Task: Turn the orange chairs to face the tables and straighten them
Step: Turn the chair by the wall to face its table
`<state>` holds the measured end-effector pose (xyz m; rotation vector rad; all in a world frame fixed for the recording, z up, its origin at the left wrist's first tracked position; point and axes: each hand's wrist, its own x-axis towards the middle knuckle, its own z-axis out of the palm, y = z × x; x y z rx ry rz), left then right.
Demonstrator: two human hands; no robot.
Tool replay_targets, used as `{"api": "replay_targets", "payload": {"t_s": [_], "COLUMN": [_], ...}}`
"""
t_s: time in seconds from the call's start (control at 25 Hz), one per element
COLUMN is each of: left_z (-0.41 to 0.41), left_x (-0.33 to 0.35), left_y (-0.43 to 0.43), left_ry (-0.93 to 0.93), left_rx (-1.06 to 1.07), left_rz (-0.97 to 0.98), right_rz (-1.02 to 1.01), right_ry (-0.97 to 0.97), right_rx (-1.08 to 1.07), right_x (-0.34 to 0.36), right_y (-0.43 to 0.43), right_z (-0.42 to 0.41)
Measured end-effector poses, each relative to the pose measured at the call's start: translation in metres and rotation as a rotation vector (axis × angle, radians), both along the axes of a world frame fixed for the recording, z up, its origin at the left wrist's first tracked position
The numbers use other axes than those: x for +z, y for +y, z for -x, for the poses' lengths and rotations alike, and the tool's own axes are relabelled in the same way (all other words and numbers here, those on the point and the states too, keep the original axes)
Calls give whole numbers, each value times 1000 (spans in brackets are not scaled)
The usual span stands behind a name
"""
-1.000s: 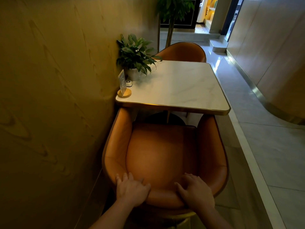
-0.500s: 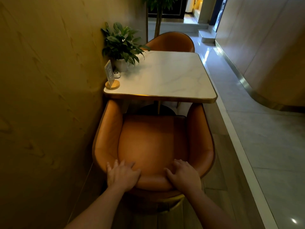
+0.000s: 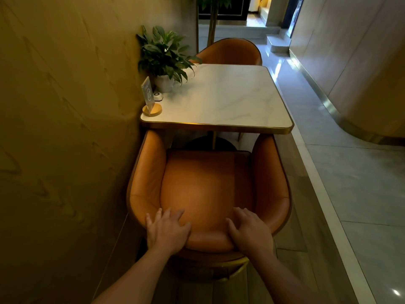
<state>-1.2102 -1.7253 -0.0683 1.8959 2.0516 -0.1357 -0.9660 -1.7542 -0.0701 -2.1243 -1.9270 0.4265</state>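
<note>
Wall (image 3: pixel 65 128) by chair (image 3: pixel 203 185), floor (image 3: pixel 355 189) open right, left hand (image 3: pixel 167 232), right hand (image 3: pixel 252 234) atop

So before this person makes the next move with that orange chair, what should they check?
1. Hold: ok. The left hand and right hand both rest on the back of the near chair.
2. Facing: ok. Its open front points at the table.
3. Squareness: ok, roughly. Both arms reach the table's near edge about evenly.
4. Arm clearance under the rim: cannot tell from above.
5. Room beside the wall: cannot tell. The chair's left side looks very close to it.
6. Sign stand near the table's corner: ok, upright. It might wobble if the table gets bumped.
</note>
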Motion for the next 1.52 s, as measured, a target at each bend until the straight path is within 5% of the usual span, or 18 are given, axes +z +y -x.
{"api": "replay_targets", "payload": {"t_s": [0.64, 0.92, 1.16, 1.52], "left_z": [4, -7, -48, -114], "left_x": [3, 43, 111, 187], "left_y": [7, 4, -11, -56], "left_ry": [-14, 83, 19, -133], "left_rx": [-21, -80, -131, -126], "left_rz": [42, 139, -85, -73], "right_rz": [66, 286, 174, 37], "right_ry": [29, 96, 178, 263], "right_rx": [-17, 21, 25, 93], "right_x": [-4, 24, 85, 160], "right_y": [3, 9, -2, -41], "right_z": [2, -3, -25, -107]}}
